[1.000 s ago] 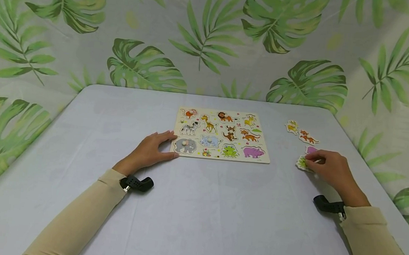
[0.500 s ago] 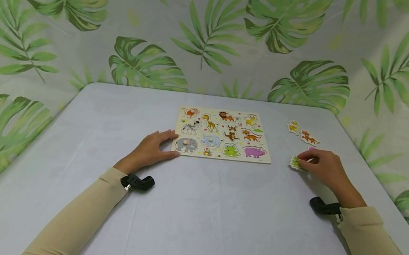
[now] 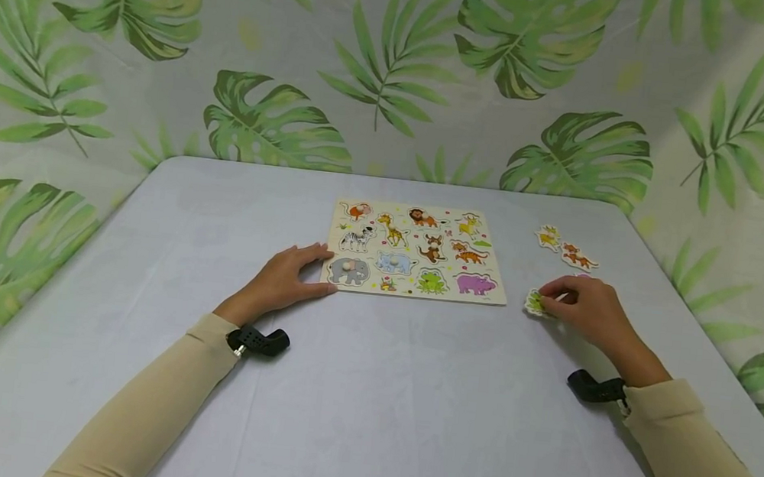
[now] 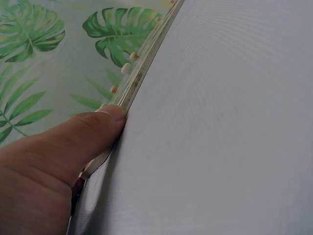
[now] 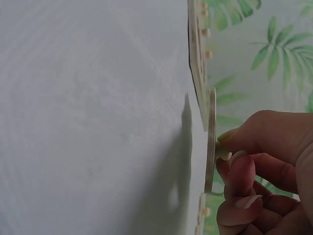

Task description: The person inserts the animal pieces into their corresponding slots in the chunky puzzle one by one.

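Note:
My right hand (image 3: 582,308) pinches a frog puzzle piece (image 3: 533,303) by its small knob. In the right wrist view the piece (image 5: 211,147) stands edge-on, raised off the cloth with a shadow beside it. To its left lies a wooden animal puzzle board (image 3: 412,280) with elephant, zebra, giraffe, lion and other pictures, some bearing knobs. My left hand (image 3: 282,275) rests at the board's near left corner, fingers along the left side. Seen from the left wrist, the thumb (image 4: 93,132) presses against the board's edge (image 4: 142,68).
Beyond the right hand lie a yellow animal piece (image 3: 548,238) and an orange animal piece (image 3: 579,256). A purple piece (image 3: 582,275) is mostly hidden behind that hand. A white cloth (image 3: 366,398) covers the table, with a leaf-print curtain (image 3: 384,77) behind it.
The right hand has moved left toward the board, carrying the frog piece away from the purple piece. The left hand and the board have stayed in place.

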Demonstrator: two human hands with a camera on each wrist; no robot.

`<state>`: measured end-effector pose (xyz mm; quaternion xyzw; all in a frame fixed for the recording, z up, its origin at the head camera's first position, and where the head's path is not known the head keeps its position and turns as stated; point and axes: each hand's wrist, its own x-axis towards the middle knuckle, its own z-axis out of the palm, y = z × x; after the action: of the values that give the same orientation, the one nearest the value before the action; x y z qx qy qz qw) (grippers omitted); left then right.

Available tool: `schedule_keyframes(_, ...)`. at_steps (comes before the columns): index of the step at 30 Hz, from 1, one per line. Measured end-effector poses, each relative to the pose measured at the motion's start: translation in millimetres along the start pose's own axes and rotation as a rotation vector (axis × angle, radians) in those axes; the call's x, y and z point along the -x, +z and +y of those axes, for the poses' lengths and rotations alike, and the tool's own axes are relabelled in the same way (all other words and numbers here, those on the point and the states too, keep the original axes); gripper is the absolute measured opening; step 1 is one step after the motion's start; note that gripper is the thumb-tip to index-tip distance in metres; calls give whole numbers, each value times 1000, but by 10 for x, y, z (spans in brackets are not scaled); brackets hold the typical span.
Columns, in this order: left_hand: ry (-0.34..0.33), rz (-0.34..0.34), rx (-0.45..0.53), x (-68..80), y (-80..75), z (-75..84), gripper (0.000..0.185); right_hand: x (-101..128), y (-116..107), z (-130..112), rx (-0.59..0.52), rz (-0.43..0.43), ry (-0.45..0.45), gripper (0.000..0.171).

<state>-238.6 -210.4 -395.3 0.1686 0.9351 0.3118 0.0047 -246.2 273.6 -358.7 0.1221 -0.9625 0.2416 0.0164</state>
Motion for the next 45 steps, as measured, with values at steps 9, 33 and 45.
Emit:
schedule_keyframes(9,12,11,6,-6,7,-26,64,-55,28,-77,-6,-1,-42,17)
schedule_keyframes(33,17,9,11,0,7,-27,64,-309,161,-423,-67,-13,-115,14)
schedule_keyframes(45,24,13,7,-2,-1,-20,64,-415,271,-614,-83,1,-173,11)
